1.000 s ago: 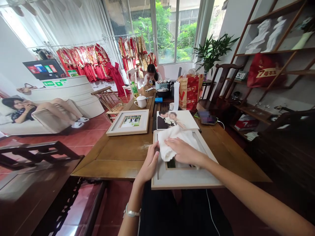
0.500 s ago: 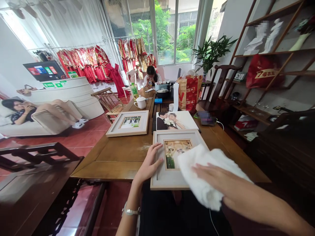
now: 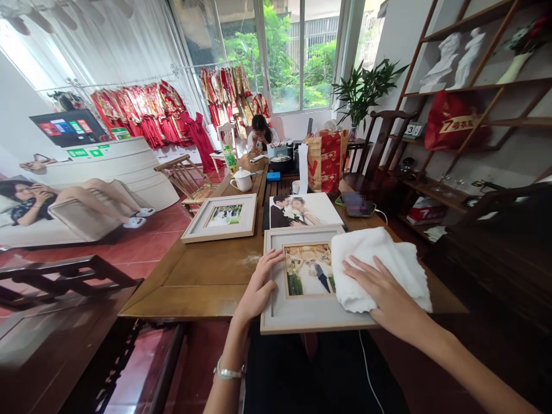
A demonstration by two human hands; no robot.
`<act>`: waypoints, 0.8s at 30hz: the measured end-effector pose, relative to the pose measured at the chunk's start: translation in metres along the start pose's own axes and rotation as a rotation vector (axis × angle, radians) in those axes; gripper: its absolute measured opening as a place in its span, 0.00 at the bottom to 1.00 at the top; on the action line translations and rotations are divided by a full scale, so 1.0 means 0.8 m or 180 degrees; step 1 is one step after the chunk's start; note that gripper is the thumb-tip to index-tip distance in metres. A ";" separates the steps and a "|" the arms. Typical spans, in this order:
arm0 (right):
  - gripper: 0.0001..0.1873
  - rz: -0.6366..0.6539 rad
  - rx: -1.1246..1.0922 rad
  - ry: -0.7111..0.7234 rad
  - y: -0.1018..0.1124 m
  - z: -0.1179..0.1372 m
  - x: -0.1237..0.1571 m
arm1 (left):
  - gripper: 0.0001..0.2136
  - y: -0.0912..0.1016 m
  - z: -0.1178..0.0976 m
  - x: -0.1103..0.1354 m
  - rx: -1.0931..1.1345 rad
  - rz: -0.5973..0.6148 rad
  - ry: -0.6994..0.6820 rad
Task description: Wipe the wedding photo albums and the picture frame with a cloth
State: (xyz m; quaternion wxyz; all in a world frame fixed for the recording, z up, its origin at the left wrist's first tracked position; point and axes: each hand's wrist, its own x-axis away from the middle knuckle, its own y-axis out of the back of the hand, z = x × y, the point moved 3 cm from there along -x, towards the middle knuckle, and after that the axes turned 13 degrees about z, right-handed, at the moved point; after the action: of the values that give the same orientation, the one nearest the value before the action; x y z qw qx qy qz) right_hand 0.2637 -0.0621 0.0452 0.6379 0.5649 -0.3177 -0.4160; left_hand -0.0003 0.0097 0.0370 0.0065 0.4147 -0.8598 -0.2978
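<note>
A light wood picture frame (image 3: 319,330) with a wide pale mat lies at the table's near edge, a wedding photo (image 3: 307,270) in its middle. My left hand (image 3: 259,282) rests on the left rim, its fingers stretched over the mat and its thumb apart. Flat on a folded white cloth (image 3: 401,259) lies my right hand (image 3: 375,287), fingers spread. The cloth covers the right part of the frame and hangs past its right side.
Beyond are a second framed photo (image 3: 219,217), an unframed couple photo (image 3: 302,210), a lidded white cup (image 3: 242,180), a phone (image 3: 356,204) on a cable and a paper bag (image 3: 326,161). One person (image 3: 261,135) sits at the far end; another (image 3: 38,201) lies on a sofa.
My right hand and the cloth have moved right and a little up, uncovering more of the wedding photo. The cloth now lies flatter. My left hand stays on the left rim.
</note>
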 end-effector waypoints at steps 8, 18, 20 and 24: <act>0.51 0.0850 -0.0469 0.0743 0.018 0.069 0.011 | 0.32 -0.001 -0.003 -0.001 0.0194 -0.0064 -0.0158; 0.42 0.0293 -0.0009 0.0049 0.028 -0.019 -0.002 | 0.35 0.000 0.005 -0.001 0.0092 -0.0034 0.0021; 0.38 0.0146 0.0040 -0.0055 0.032 -0.043 -0.029 | 0.34 0.000 0.007 -0.001 0.0057 -0.0001 0.0057; 0.34 0.0063 0.0125 -0.0180 0.028 -0.066 -0.083 | 0.30 0.000 0.006 0.001 0.0065 0.0034 0.0108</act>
State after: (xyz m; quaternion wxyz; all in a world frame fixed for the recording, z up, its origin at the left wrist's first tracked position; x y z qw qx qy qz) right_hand 0.2839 0.0212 0.0633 0.6216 0.5621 -0.3494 -0.4192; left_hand -0.0023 0.0117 0.0331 0.0183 0.4151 -0.8648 -0.2819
